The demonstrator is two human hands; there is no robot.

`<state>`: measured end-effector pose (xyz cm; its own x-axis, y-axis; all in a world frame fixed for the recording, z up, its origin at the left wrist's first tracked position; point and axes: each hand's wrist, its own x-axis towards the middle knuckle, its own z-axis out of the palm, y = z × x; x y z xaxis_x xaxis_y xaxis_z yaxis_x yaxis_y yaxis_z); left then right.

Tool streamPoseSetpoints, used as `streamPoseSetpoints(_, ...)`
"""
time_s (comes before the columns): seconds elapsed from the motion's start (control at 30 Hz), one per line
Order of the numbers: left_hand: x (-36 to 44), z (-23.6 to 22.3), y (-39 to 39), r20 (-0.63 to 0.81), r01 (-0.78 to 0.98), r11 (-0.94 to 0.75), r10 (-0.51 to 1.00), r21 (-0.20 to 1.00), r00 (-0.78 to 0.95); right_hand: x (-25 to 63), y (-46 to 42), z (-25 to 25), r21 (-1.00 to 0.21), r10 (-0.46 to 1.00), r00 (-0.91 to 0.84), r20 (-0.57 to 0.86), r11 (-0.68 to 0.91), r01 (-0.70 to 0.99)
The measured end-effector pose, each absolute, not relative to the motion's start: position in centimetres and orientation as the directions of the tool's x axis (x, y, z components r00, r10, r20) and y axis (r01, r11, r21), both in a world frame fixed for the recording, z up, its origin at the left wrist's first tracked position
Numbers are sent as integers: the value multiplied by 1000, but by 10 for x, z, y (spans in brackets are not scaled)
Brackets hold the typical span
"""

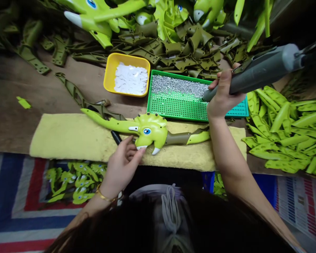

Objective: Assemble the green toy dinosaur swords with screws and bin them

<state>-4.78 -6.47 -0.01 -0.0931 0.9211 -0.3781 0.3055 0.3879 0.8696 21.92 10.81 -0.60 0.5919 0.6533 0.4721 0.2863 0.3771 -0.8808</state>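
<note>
A lime-green plastic dinosaur-head toy (155, 135) with a blue eye, white horns and an olive grip section lies across a folded yellow cloth (68, 140). My left hand (125, 160) is closed at the toy's lower edge, thumb against its white-tipped snout and fingers curled beside it. In my right hand (222, 93) is a grey electric screwdriver (260, 70), tilted with its tip down at the green perforated tray (173, 105). Small silver screws (176, 86) fill the back of that tray. Whether a screw sits on the tip cannot be made out.
Left of the tray stands a yellow tub (109, 75) of small white pieces. Olive parts (184, 52) are heaped behind, with green dinosaur heads (102, 17) beyond. Green blade-shaped parts (287, 130) pile up at right. Below the table edge are more heads (79, 179).
</note>
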Motion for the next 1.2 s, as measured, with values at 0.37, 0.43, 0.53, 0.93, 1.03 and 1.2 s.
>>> streamPoseSetpoints(0.37,-6,8,-48,-649,-342,625,759,702,53,215,78,38,-756,554,596,581,638,144)
streamPoseSetpoints(0.43,5,4,-49,-628,-378,594,777,710,42,207,48,53,-737,600,531,598,673,70)
streamPoseSetpoints(0.53,16,-2,-49,-595,-403,555,803,728,29,189,2,62,-779,728,383,568,626,-35)
streamPoseSetpoints(0.93,23,-7,-52,-555,-455,478,831,751,-43,173,-30,20,-790,792,163,588,606,-91)
streamPoseSetpoints(1.03,25,-7,-52,-556,-461,475,829,749,-49,173,-39,21,-804,803,158,575,590,-75)
streamPoseSetpoints(1.2,27,-11,-54,-557,-451,474,828,756,-65,178,-17,38,-821,800,242,548,570,-24)
